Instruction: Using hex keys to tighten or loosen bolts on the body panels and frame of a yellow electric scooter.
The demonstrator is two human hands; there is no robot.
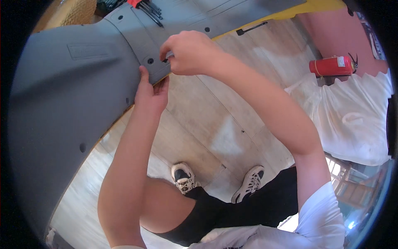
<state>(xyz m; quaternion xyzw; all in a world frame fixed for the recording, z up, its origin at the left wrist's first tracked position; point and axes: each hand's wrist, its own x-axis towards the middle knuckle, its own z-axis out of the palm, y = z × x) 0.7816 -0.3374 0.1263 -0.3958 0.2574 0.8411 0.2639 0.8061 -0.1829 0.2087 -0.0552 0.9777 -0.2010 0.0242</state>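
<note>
A large grey molded panel (62,108) with round holes and a yellow edge fills the left and top. My left hand (151,93) grips its near edge, thumb on the upper face and fingers under the rim. Just to the right, my right hand (188,54) is closed in a pinch over the panel's edge. Between its fingers shows a small pale piece with a dark tip, too small to name, by a dark hole. Farther up on the panel lies a hex key set (148,10) with a red holder.
A black flat-ended tool (251,28) lies beyond the panel's yellow edge. At the right, a red fire extinguisher (333,65) lies on its side by a white plastic sheet (348,116). My shoes (184,176) stand on the wood-look floor (199,128).
</note>
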